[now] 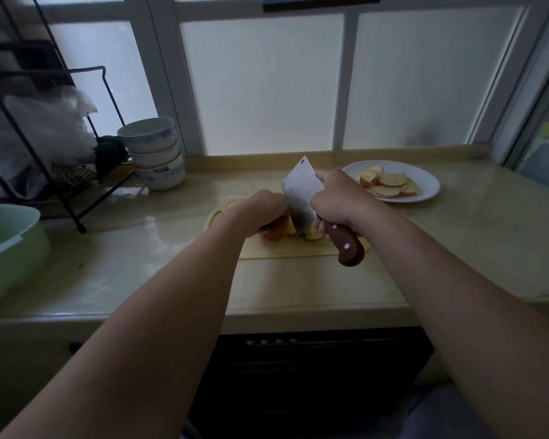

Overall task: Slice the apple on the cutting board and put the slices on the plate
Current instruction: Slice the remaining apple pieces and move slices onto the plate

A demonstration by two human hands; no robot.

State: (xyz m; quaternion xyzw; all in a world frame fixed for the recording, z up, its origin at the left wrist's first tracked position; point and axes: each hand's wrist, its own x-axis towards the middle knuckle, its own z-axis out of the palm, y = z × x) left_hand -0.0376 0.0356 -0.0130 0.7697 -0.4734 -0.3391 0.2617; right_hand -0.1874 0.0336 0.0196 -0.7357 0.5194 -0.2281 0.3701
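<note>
Forearms point(171, 296) span beige stone surface point(457, 248) | left hand point(260, 213) holds red apple remnant point(274, 231) down on pale yellow cutting board point(286, 250) | right hand point(336, 201) grips wood-handled steel cleaver point(298, 191) — blade in the cut | white round plate point(431, 185) holds pale apple slices point(390, 183) — seemingly past halfway, remnant to finish

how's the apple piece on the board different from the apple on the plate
The apple chunk on the cutting board is one thick piece; the apple slices on the plate are thin and overlapping. The left hand holds the chunk against the cleaver; the slices lie untouched. Both show red skin and pale flesh.
</note>
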